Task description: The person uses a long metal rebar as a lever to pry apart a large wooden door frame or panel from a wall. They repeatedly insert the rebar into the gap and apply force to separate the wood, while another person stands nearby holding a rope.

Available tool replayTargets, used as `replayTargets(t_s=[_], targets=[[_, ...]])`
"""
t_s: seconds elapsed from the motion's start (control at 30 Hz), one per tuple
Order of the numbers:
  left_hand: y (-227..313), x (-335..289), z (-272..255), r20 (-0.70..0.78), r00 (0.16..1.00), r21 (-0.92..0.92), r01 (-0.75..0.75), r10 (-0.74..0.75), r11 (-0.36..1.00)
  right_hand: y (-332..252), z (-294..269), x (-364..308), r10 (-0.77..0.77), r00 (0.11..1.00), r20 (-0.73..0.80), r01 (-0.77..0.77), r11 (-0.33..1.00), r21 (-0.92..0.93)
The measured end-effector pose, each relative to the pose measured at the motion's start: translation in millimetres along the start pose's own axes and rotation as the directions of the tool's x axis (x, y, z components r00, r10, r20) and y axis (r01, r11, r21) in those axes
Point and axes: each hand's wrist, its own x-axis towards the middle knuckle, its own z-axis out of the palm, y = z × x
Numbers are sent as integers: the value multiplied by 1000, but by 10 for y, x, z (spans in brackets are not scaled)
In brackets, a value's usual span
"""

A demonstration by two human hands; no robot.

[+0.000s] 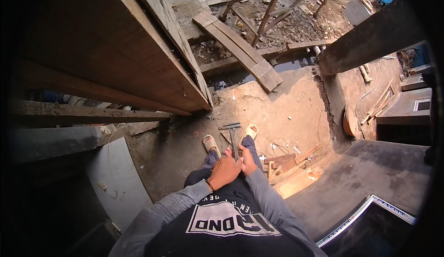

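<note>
Hands meet low in the middle of the view, in front of the person's dark printed shirt [231, 220], both grey sleeves coming up from the lower edge. The left hand [223, 171] is curled closed, its back turned up, with a thin band at the wrist; whatever its fingers press on is hidden beneath it, though it sits right against the hammer's handle. The right hand [247, 161] is wrapped around the handle of the hammer [232, 139], fingers pressed together on the shaft just beside the left hand — the two hands touch. The hammer points away from the body, its dark metal head [231, 126] out past the toes, lying between the two pale sandals [210, 142] on the dirt floor [286, 113]. Checked trouser legs show just above the hands. To the right of the feet, scraps of wood [291, 164] lie scattered on the dirt, near the edge of a dark flat slab [370, 174]. A long plank [238, 49] slants across a trench at the far side of the dirt floor — rubble and a timber frame [277, 3] lie beyond it. Heavy wooden boards [115, 49] fill the upper left, and a pale curved sheet [118, 178] lies at the lower left.
</note>
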Motion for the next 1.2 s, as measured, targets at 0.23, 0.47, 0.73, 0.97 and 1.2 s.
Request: replayTargets(t_s=[0.23,0.47,0.73,0.97,1.2], targets=[[733,-313,-378,434,901,-376,170,11,911,-431,-574,220,254,948,-192,-304,901,-310],[850,162,49,55,998,-347,-4,25,938,-1326,147,-1112,13,996,-86,-85,-18,-996],[206,1080,99,259,955,-965,250,-145,-77,-1339,1561,-1648,6,937,348,296,-539,-789],[-934,2223,290,363,832,-914,231,-419,-333,-848,2047,-547,17,965,262,231,-528,-817],[-1033,2178,-256,307,940,-732,134,-148,-668,-960,1981,-1094,-23,909,416,398,346,-850]])
